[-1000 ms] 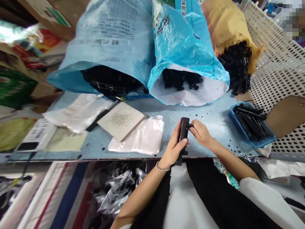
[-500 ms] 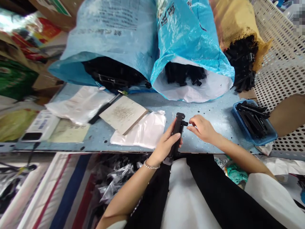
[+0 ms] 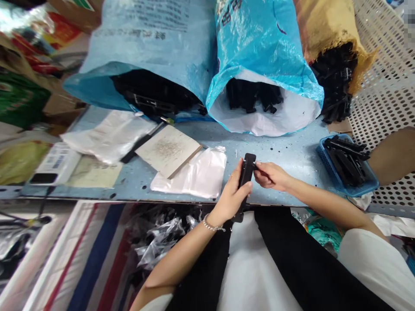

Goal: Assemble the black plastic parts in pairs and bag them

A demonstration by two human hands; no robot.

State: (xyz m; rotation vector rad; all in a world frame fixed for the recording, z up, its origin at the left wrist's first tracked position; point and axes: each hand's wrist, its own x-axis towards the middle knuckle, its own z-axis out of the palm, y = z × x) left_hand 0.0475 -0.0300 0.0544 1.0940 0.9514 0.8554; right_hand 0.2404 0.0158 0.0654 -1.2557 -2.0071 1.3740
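My left hand (image 3: 231,198) is wrapped around a long, narrow black plastic part (image 3: 247,172), which I hold upright and slightly tilted over the table's front edge. Its lower end comes out below my palm. On the part's upper right side, my right hand (image 3: 269,175) pinches a small black piece that sticks out; my fingertips mostly cover it. Left of my hands lies a stack of white plastic bags (image 3: 207,172), with a square pale board (image 3: 168,149) resting partly on it.
Behind stand a large pale blue sack (image 3: 149,52), a bright blue sack (image 3: 259,47) and a yellow sack (image 3: 327,26), all with black parts inside. At right, a blue basket (image 3: 372,183) holds black parts beside a white perforated crate (image 3: 385,86). A white box (image 3: 58,162) lies left.
My right hand has closed in on the side piece of the black part and now pinches it. The black part has turned a little in my left hand.
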